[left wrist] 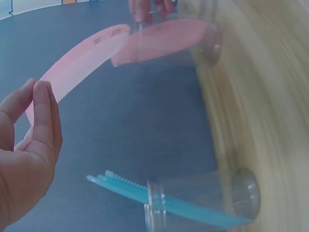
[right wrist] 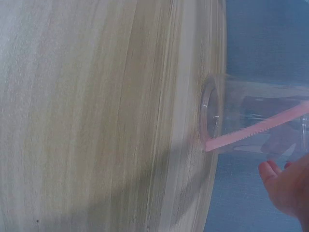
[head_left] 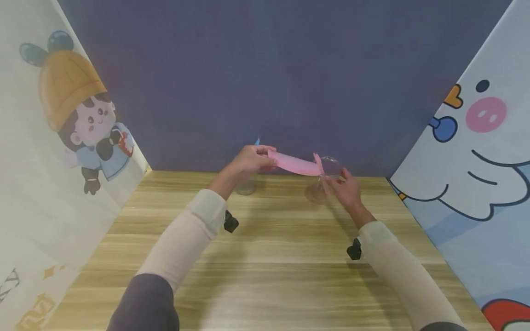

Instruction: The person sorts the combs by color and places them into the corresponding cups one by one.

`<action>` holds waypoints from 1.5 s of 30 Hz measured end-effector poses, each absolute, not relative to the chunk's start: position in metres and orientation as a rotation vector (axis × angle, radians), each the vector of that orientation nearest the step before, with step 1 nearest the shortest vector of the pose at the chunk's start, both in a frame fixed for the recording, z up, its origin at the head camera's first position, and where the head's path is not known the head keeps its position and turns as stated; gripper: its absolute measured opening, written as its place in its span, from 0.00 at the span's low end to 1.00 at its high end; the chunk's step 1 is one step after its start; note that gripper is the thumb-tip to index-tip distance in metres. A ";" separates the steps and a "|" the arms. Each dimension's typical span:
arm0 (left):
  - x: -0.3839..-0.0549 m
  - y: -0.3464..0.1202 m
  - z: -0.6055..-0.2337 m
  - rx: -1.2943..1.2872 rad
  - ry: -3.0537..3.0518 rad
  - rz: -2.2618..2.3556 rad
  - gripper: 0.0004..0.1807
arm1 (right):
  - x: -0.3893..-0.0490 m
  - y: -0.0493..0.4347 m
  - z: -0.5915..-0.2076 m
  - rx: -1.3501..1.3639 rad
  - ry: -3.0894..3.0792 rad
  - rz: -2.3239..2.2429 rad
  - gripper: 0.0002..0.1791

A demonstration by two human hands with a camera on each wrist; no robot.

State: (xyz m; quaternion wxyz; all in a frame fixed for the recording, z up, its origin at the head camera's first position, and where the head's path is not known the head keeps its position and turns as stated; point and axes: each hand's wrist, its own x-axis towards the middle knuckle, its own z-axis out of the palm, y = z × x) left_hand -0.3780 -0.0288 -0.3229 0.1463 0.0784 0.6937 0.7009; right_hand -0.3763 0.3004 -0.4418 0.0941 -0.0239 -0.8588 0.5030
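My left hand (head_left: 253,162) pinches one end of a pink comb (head_left: 295,164), held out sideways with its free end at the mouth of a clear plastic cup (right wrist: 241,92). The cup stands upright on the table, and my right hand (head_left: 347,189) grips its upper side. Inside that cup leans a second pink comb (left wrist: 166,41), its toothed edge showing through the wall in the right wrist view. Below my left hand in the left wrist view stands another clear cup (left wrist: 198,181) with blue combs (left wrist: 186,208) slanting out of its mouth.
Both cups stand towards the far edge of the wood-grain table (head_left: 265,276), close to a dark blue back panel (head_left: 265,82). Side panels with cartoon prints (head_left: 93,115) rise at left and right.
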 end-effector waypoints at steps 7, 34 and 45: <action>-0.376 -0.035 -0.311 0.247 1.992 1.954 0.27 | -0.376 0.300 -0.442 -0.065 -2.545 1.515 0.54; -0.406 0.032 -0.298 0.270 2.056 2.032 0.28 | -0.378 0.296 -0.441 0.010 -2.493 1.459 0.41; -0.406 0.053 -0.308 0.311 2.058 2.042 0.29 | -0.378 0.292 -0.445 0.005 -2.494 1.475 0.39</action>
